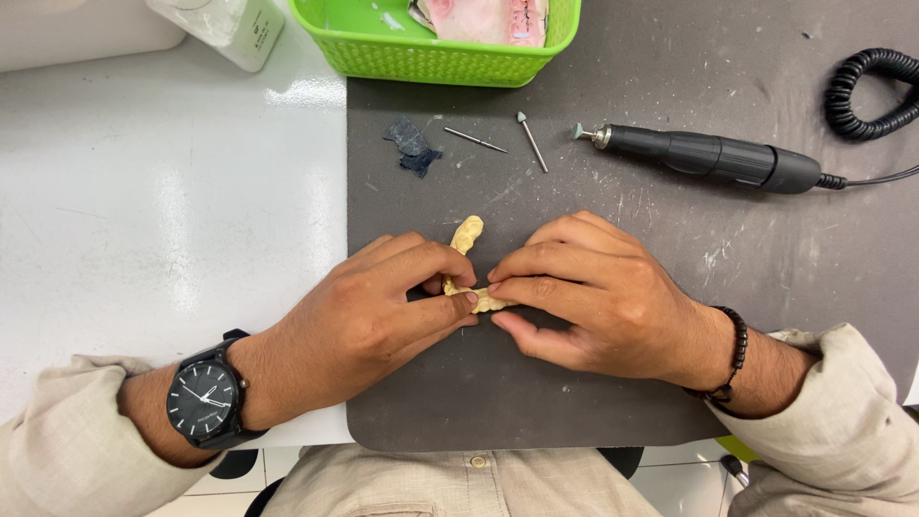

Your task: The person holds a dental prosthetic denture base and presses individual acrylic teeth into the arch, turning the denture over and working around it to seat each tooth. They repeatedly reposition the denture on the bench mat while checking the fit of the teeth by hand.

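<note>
Both my hands meet over a dark grey mat (613,239) and pinch a small curved yellowish plaster cast (467,237). My left hand (383,311), with a black wristwatch (206,400) on its wrist, grips the cast's lower part between thumb and fingers. My right hand (593,297), with a dark bead bracelet (735,354), holds the same piece from the right. One end of the cast sticks up beyond my fingers; the rest is hidden under them.
A black rotary handpiece (713,156) with a coiled cord (866,91) lies at the mat's upper right. Two loose burs (531,142) and dark scraps (412,146) lie above my hands. A green basket (436,43) and a white container (235,27) stand at the back.
</note>
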Demonstrator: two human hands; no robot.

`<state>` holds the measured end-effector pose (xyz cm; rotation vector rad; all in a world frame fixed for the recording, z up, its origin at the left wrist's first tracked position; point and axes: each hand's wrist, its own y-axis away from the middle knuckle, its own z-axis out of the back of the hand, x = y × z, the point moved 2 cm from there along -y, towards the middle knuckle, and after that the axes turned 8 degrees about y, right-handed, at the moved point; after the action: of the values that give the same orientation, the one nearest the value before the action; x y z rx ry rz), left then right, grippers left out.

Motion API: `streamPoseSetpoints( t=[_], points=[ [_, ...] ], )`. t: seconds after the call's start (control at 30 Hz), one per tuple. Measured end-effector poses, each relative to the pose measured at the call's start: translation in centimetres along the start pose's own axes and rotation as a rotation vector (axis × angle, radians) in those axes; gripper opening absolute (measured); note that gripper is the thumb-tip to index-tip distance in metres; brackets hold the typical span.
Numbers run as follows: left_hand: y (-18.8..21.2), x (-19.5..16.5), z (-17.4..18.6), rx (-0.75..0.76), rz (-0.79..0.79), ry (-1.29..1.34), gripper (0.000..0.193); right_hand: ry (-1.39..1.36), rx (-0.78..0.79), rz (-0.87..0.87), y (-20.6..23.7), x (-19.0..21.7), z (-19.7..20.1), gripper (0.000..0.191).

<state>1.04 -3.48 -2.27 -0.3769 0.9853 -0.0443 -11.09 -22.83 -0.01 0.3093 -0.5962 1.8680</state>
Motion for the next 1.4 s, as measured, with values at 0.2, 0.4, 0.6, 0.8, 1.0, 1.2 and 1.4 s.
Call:
streamPoseSetpoints(
  t=[0.2,0.4,0.6,0.8,1.0,1.2,1.4],
  points=[
    [0.0,0.0,0.0,0.006,-0.012,-0.003,0.019,0.060,0.031,-0.005,-0.1,0.2,-0.1,0.024],
    [-0.1,0.0,-0.1,0.002,0.010,0.009,0.017,0.060,0.034,-0.002,-0.2,0.2,0.0,0.026],
    [-0.2,0.0,0.0,-0.004,0.008,0.025,0.015,-0.002,-0.036,-0.009,-0.2,0.3,-0.5,0.029],
    [-0.3,0.0,-0.1,-0.045,0.032,0.044,0.017,0.056,-0.077,0.001,-0.2,0.6,-0.9,0.023],
    [-0.3,0.0,-0.2,-0.044,0.027,0.032,0.018,0.063,-0.091,0.051,-0.1,0.6,-1.2,0.022],
    [-0.2,0.2,-0.2,-0.048,0.030,0.040,0.018,0.044,-0.089,0.043,-0.2,0.3,-1.4,0.023],
    [-0.2,0.3,-0.2,-0.050,0.020,0.048,0.018,0.029,-0.041,0.003,-0.3,0.2,-1.3,0.025]
  ],
)
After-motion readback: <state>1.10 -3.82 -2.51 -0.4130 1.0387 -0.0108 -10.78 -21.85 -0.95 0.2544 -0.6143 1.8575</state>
